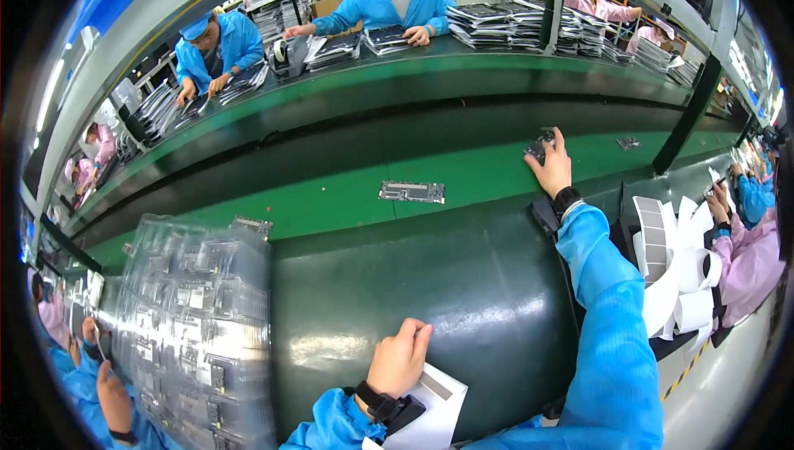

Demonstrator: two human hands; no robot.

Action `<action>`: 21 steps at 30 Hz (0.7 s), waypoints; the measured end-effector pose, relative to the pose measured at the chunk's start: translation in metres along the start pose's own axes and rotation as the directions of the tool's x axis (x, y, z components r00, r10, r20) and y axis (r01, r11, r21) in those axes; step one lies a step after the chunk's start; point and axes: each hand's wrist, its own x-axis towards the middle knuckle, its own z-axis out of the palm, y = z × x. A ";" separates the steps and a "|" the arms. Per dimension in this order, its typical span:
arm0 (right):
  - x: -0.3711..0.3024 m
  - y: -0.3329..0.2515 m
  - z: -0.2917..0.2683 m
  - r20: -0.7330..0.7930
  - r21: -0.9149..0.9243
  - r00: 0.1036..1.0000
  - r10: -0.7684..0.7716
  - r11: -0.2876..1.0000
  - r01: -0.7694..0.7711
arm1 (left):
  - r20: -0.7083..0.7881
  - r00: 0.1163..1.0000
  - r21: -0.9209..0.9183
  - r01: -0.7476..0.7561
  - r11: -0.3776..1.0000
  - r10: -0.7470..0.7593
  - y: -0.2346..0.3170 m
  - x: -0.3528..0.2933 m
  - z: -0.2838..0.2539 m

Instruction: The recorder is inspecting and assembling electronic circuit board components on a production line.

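My right hand (pixel 552 170) reaches over the green conveyor belt (pixel 331 206), thumb and fingers closed on a small dark circuit board (pixel 535 150). My left hand (pixel 399 359) is closed, thumb and forefinger together, above the dark worktop near me. What those fingers pinch, if anything, is too small to make out. Beside and partly under the left wrist lies a white label sheet (pixel 447 404) with a grey strip. A long circuit board (pixel 412 192) rests on the belt between my hands.
Stacked clear plastic trays (pixel 198 326) holding several boards stand at left. Another board (pixel 252 227) lies behind them, and one (pixel 628 144) is farther right on the belt. White label strips (pixel 674 268) hang at right. A metal post (pixel 688 119) rises there. Co-workers sit opposite and on both sides.
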 end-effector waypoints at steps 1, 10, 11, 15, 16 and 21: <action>0.000 -0.009 0.000 -0.054 -0.028 0.996 -0.064 0.998 0.062 | -0.005 1.000 -0.006 -0.007 1.000 0.007 -0.002 0.001 -0.001; 0.005 -0.007 -0.004 -0.078 -0.074 0.997 0.019 0.997 -0.025 | 0.019 1.000 0.005 -0.011 1.000 0.011 -0.001 0.001 -0.004; 0.006 -0.005 -0.003 -0.173 0.003 0.985 0.031 1.000 -0.031 | 0.034 0.999 0.002 0.001 1.000 -0.001 0.000 0.000 -0.006; -0.011 -0.003 -0.004 -0.424 0.223 0.895 0.139 0.974 -0.046 | 0.044 0.999 -0.013 -0.014 1.000 0.014 -0.002 0.002 -0.001; -0.017 -0.008 -0.008 -0.474 0.381 0.852 0.224 0.924 -0.030 | 0.034 0.999 -0.007 -0.013 1.000 0.013 -0.003 0.001 -0.002; -0.086 -0.041 -0.013 -0.097 0.903 0.852 0.515 0.405 -0.142 | -0.014 1.000 -0.017 -0.023 1.000 0.023 -0.002 -0.003 0.000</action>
